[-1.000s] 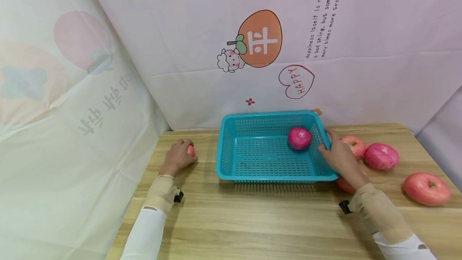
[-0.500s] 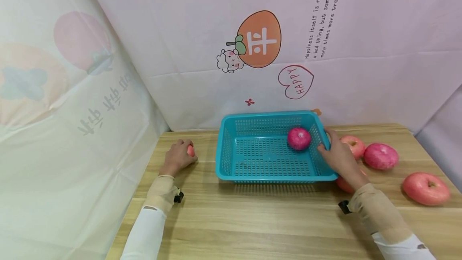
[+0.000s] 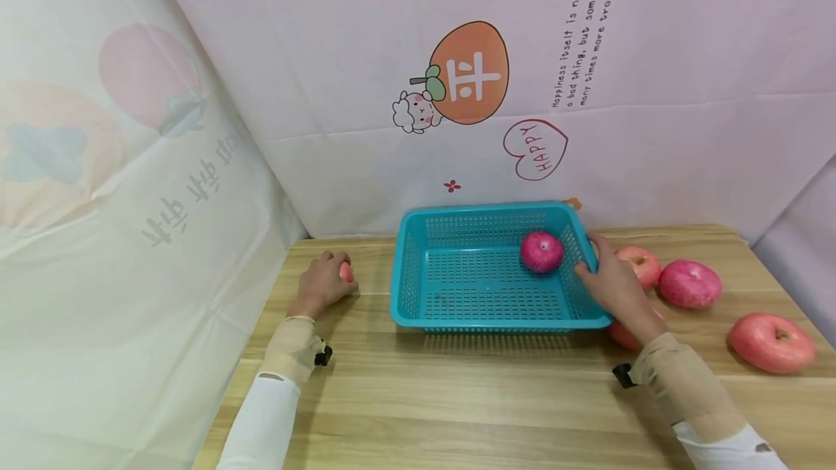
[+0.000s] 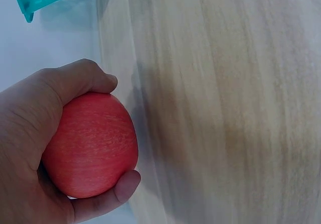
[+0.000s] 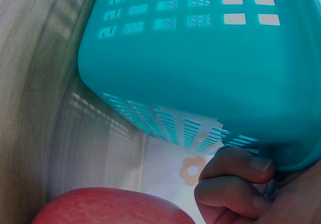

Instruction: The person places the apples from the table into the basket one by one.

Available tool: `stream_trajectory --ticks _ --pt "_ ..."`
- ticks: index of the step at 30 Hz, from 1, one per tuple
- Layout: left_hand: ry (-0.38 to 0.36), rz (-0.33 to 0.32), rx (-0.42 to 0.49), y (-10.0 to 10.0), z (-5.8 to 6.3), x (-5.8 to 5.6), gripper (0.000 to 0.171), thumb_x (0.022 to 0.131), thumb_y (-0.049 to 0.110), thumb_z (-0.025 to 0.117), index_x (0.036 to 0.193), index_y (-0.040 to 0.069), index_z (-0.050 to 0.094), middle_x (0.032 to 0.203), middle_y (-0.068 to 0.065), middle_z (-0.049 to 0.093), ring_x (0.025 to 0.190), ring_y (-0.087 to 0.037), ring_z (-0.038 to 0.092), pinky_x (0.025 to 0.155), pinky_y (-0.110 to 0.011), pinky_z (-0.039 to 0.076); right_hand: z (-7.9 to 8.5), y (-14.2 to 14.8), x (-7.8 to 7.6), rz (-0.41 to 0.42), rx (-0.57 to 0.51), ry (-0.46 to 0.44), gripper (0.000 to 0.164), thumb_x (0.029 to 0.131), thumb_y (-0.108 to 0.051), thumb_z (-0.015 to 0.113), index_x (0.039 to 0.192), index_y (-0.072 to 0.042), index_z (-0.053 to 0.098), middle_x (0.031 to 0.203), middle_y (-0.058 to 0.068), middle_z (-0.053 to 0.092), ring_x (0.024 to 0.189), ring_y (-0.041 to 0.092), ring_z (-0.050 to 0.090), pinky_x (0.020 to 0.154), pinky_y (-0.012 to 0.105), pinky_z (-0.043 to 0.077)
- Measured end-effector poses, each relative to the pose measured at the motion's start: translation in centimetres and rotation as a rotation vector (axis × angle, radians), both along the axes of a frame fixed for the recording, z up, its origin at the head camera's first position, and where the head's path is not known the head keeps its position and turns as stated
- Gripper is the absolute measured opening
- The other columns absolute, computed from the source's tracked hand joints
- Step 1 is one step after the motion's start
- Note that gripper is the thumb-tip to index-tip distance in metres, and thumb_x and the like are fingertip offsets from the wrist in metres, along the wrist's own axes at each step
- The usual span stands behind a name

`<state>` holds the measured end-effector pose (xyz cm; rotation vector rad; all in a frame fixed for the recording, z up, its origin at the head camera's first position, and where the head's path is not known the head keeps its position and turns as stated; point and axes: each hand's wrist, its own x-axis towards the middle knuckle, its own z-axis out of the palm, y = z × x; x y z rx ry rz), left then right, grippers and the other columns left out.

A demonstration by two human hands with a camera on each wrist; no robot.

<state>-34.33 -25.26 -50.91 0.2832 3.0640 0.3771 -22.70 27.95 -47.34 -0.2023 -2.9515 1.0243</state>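
On the table's left side, my left hand (image 3: 320, 283) grips a red apple (image 4: 93, 144), thumb and fingers curled round it; the head view shows only a sliver of the fruit. My right hand (image 3: 617, 285) holds the right rim of a teal plastic basket (image 3: 490, 325), and in the right wrist view its fingers (image 5: 230, 176) curl under the rim. Inside the basket, near its right end, lies a magenta apple (image 3: 541, 252). A red apple (image 3: 640, 265) sits just behind the right hand, and another red apple (image 3: 625, 334) is partly hidden under that wrist.
Further right on the wooden table (image 3: 483, 397) are a second magenta apple (image 3: 689, 283) and a large red apple (image 3: 773, 342). A printed white cloth (image 3: 339, 165) hangs behind the table, and another cloth (image 3: 130, 296) hangs at the left.
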Motion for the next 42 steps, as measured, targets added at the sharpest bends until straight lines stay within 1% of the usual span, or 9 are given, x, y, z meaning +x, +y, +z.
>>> stream_trajectory --ticks 5,11,16,18,21,26,33,39,42 --pt "0.003 -0.007 -0.012 0.1 0.5 0.0 0.050 0.086 0.034 0.075 0.131 0.016 0.064 0.126 -0.017 0.061 0.102 -0.035 0.062 0.071 -0.050 0.057 0.0 0.0 0.0 -0.002 0.014 0.001 0.075 0.110 -0.026 0.053 0.167 0.004 0.015 0.127 0.043 0.061 0.080 0.037 0.069 0.067 0.048 0.059" --pt "0.022 -0.025 -0.012 0.5 1.3 0.3 0.050 0.086 0.032 0.075 0.131 0.015 0.065 0.122 -0.016 0.061 0.099 -0.033 0.063 0.069 -0.047 0.057 -0.1 0.0 0.1 -0.006 0.010 -0.003 0.075 0.109 -0.026 0.053 0.167 0.003 0.015 0.123 0.043 0.063 0.076 0.035 0.067 0.063 0.044 0.057" --pt "0.040 -0.039 -0.021 0.7 1.8 0.3 0.051 0.084 0.033 0.076 0.131 0.015 0.066 0.122 -0.015 0.062 0.099 -0.033 0.063 0.070 -0.046 0.057 -0.2 0.0 0.2 -0.008 0.011 -0.005 0.075 0.109 -0.026 0.053 0.167 0.003 0.015 0.125 0.043 0.062 0.078 0.036 0.067 0.064 0.045 0.057" --pt "0.053 -0.051 -0.022 0.8 2.0 0.3 0.051 0.083 0.033 0.077 0.130 0.015 0.066 0.122 -0.015 0.063 0.099 -0.033 0.063 0.070 -0.046 0.057 -0.2 0.0 0.2 -0.005 0.010 -0.002 0.075 0.109 -0.025 0.053 0.167 0.003 0.015 0.122 0.042 0.063 0.076 0.035 0.066 0.063 0.043 0.056" --pt "0.074 -0.070 -0.022 1.0 2.3 0.3 0.052 0.082 0.034 0.077 0.129 0.015 0.067 0.121 -0.015 0.065 0.099 -0.034 0.064 0.070 -0.045 0.057 -0.2 0.1 0.2 -0.003 0.005 0.002 0.075 0.109 -0.025 0.054 0.167 0.004 0.014 0.110 0.038 0.066 0.070 0.031 0.064 0.059 0.039 0.052" --pt "0.102 -0.095 -0.035 1.4 3.1 0.5 0.052 0.083 0.037 0.077 0.129 0.014 0.068 0.120 -0.015 0.065 0.096 -0.033 0.064 0.068 -0.043 0.057 -0.2 0.1 0.3 0.001 0.004 0.005 0.076 0.109 -0.024 0.054 0.167 0.004 0.014 0.101 0.035 0.067 0.067 0.030 0.064 0.056 0.038 0.050" --pt "0.116 -0.110 -0.038 2.0 4.2 0.9 0.051 0.084 0.039 0.079 0.129 0.016 0.069 0.120 -0.013 0.065 0.095 -0.031 0.063 0.067 -0.044 0.057 0.0 0.1 0.2 0.005 0.003 0.011 0.076 0.109 -0.024 0.054 0.167 0.004 0.012 0.101 0.035 0.068 0.067 0.029 0.064 0.055 0.036 0.050" --pt "0.131 -0.125 -0.026 2.4 4.8 0.9 0.051 0.083 0.038 0.079 0.129 0.016 0.069 0.118 -0.014 0.064 0.093 -0.030 0.064 0.066 -0.043 0.057 0.0 0.1 0.1 0.002 0.000 0.005 0.077 0.109 -0.025 0.053 0.167 0.004 0.011 0.089 0.029 0.067 0.063 0.028 0.062 0.053 0.037 0.048" --pt "0.136 -0.122 -0.032 2.5 5.2 1.0 0.051 0.083 0.038 0.079 0.128 0.016 0.068 0.117 -0.014 0.064 0.093 -0.031 0.065 0.067 -0.045 0.057 -0.1 0.1 0.1 0.004 0.001 0.011 0.077 0.109 -0.024 0.053 0.167 0.005 0.012 0.093 0.031 0.068 0.064 0.028 0.063 0.053 0.037 0.049"
